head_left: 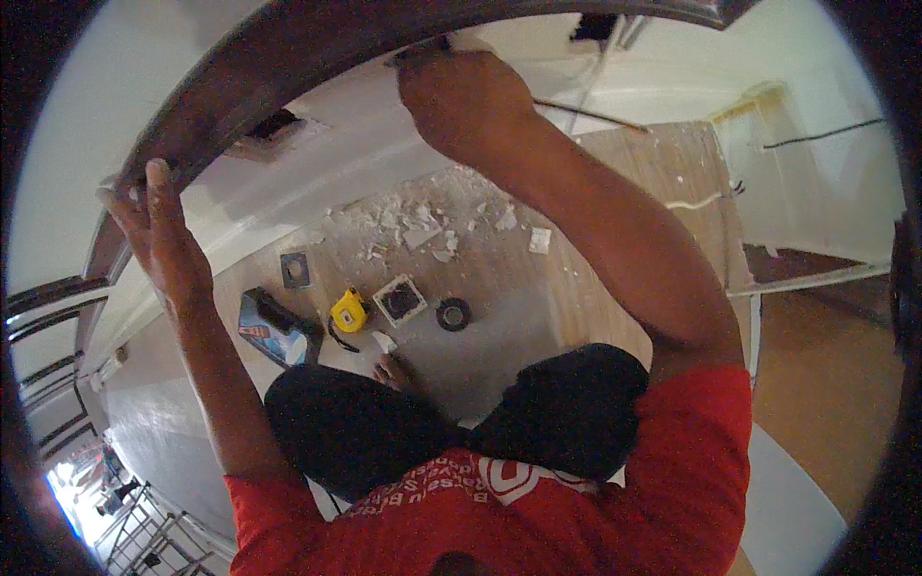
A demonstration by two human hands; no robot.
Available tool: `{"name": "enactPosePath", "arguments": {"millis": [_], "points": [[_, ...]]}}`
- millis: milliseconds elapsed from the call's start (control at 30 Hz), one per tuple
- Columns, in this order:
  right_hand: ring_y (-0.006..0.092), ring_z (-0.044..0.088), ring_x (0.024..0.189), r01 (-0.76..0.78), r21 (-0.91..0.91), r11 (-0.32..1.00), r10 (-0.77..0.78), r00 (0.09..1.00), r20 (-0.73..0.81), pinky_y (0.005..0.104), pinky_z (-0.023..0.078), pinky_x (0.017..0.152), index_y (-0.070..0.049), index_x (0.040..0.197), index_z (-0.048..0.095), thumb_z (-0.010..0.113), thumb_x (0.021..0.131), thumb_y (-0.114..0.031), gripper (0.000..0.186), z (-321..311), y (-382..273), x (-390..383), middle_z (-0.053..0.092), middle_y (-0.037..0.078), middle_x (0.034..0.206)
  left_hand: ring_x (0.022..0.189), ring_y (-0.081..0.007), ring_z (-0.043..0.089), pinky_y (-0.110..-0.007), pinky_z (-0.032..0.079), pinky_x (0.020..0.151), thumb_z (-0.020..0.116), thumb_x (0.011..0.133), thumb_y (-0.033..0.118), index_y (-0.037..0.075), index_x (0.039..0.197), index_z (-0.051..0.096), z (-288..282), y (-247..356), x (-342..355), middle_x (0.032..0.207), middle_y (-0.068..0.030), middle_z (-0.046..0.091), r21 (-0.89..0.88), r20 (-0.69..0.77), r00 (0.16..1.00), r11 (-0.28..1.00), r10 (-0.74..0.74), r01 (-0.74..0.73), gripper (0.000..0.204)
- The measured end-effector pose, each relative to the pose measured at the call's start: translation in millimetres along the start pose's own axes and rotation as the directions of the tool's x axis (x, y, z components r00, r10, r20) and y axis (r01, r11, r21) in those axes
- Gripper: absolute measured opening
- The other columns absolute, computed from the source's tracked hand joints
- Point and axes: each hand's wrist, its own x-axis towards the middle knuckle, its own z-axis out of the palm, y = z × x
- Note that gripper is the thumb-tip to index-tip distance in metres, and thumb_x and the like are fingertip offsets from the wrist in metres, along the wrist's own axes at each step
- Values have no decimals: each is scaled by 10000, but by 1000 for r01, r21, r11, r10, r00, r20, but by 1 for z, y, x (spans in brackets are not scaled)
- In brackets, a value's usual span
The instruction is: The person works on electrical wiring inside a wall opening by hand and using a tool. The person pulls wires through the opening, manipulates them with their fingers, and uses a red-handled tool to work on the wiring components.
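Observation:
A dark brown wooden trim (288,72) bends across the top of the view, along a pale wall. My left hand (163,230) is raised to its left part, fingers stretched out and touching the lower edge. Farther right, my right hand (466,101) is closed in a fist just under the trim. A small dark piece (420,50) shows at its knuckles, mostly hidden, so its kind is unclear. Beneath the trim, between my hands, a rough-edged hole (274,127) opens in the wall.
On the floor below lie a yellow tape measure (349,312), a black tape roll (453,314), a square frame (400,300), a grey plate with a round hole (296,270) and a dark box (279,328). Broken white debris (423,230) lies along the wall. A thin rod (595,115) slants behind my right forearm.

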Motion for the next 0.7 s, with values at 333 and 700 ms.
{"name": "enactPosePath", "arguments": {"millis": [333, 700], "points": [[372, 689, 785, 12, -112, 994, -8, 999, 38, 443, 568, 692, 1, 963, 668, 558, 778, -80, 230, -14, -5, 5, 688, 198, 844, 1387, -314, 298, -454, 327, 1106, 606, 939, 239, 18, 1472, 253, -10, -14, 4, 1498, -192, 256, -80, -8, 1000, 997, -23, 22, 676], [375, 672, 791, -178, 228, 957, 203, 975, -89, 473, 540, 691, 36, 871, 642, 541, 767, -79, 186, -21, 4, -47, 664, 241, 777, 1391, -300, 282, -438, 291, 1112, 590, 938, 245, 18, 1482, 185, -22, -19, -4, 1495, -192, 247, 91, 58, 998, 996, 7, -12, 715]]}}
